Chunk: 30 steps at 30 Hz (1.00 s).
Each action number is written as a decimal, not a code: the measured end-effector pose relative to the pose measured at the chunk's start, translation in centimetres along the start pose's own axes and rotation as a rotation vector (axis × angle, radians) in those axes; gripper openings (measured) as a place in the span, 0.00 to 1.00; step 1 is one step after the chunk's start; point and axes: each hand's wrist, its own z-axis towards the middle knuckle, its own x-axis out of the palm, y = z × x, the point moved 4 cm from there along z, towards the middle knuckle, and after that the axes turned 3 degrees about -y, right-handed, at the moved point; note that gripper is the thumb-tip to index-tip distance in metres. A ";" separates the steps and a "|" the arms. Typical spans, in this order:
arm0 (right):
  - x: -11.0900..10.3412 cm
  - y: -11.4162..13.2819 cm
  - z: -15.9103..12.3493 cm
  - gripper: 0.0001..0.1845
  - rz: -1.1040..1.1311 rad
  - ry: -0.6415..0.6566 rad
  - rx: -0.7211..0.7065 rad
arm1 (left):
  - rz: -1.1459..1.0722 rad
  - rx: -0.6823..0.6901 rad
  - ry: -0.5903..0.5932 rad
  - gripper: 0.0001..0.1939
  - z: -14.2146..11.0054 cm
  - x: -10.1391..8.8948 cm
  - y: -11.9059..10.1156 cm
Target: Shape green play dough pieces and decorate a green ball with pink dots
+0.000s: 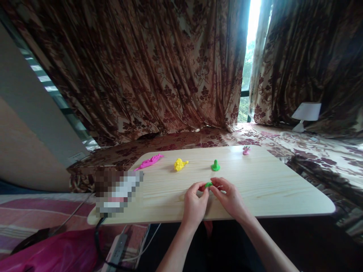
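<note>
My left hand (196, 200) and my right hand (229, 194) meet above the near middle of the pale wooden table. Between their fingertips is a small piece of bright green modelling clay (208, 184), pinched from both sides and partly covered by the fingers. Just beyond my hands stands a green clay figure (216, 165) with an upright knob on a wide flat base. Left of it sits a lumpy yellow clay piece (179, 164) with a short arm pointing right. Farther left lies a long magenta clay piece (150, 161).
A small pink figure (246, 150) stands near the far right edge of the table (272, 189). A blurred-out object (121, 192) with a black cable lies at the left end. Beyond are curtains (170, 75) and a white lamp (306, 112); a power strip (117, 245) is below left.
</note>
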 end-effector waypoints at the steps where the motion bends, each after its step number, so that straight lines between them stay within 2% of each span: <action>1: 0.0 0.0 0.0 0.10 0.001 0.004 0.001 | -0.002 -0.004 0.004 0.08 0.0 0.0 0.0; 11: -0.3 0.4 -0.1 0.08 -0.044 -0.007 -0.006 | 0.051 0.024 0.025 0.06 0.0 0.3 -0.2; 18: -0.1 0.2 -0.1 0.10 0.001 -0.006 0.007 | 0.067 0.020 0.001 0.07 -0.1 0.3 0.3; 24: -0.2 0.3 0.0 0.08 0.014 0.000 -0.002 | 0.064 0.044 -0.003 0.06 0.0 0.3 -0.1; 28: -0.1 0.1 0.1 0.12 0.031 0.009 0.016 | 0.045 0.017 -0.014 0.07 0.0 0.0 0.0; 30: 0.0 0.2 0.1 0.10 0.028 0.027 0.017 | 0.036 0.005 0.002 0.08 -0.1 0.0 0.1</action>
